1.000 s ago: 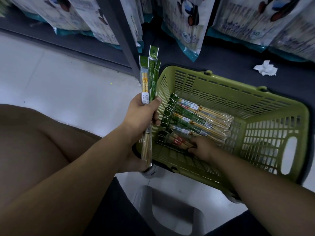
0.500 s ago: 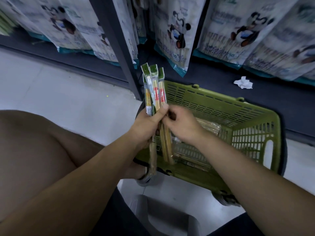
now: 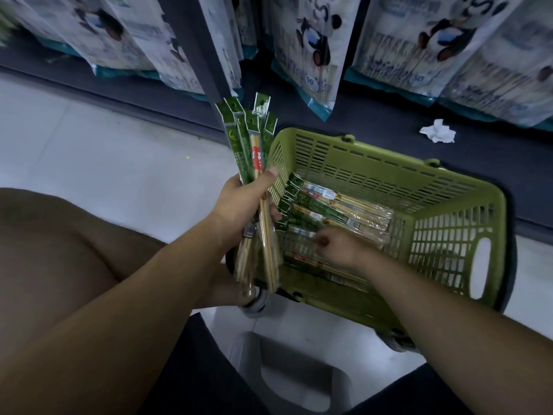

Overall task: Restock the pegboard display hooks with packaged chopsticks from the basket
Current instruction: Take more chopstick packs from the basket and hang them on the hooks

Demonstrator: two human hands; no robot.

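My left hand (image 3: 242,205) grips a fanned bunch of green-headed chopstick packs (image 3: 251,145), held upright at the left rim of the green plastic basket (image 3: 389,151). Several more chopstick packs (image 3: 344,208) lie flat on the basket floor. My right hand (image 3: 341,250) is down inside the basket, its fingertips on a clear pack near the front. Motion blur hides whether its fingers close round that pack. No pegboard hooks are in view.
Large white bags with cartoon prints (image 3: 305,49) hang in rows above a dark base shelf. A dark upright post (image 3: 191,46) stands behind the bunch. A crumpled white tissue (image 3: 438,131) lies on the shelf. A grey stool (image 3: 293,375) is under me.
Half a second ago my right hand was at the bunch in my left hand. It has now dropped back into the basket, and the bunch holds more packs than one second ago.
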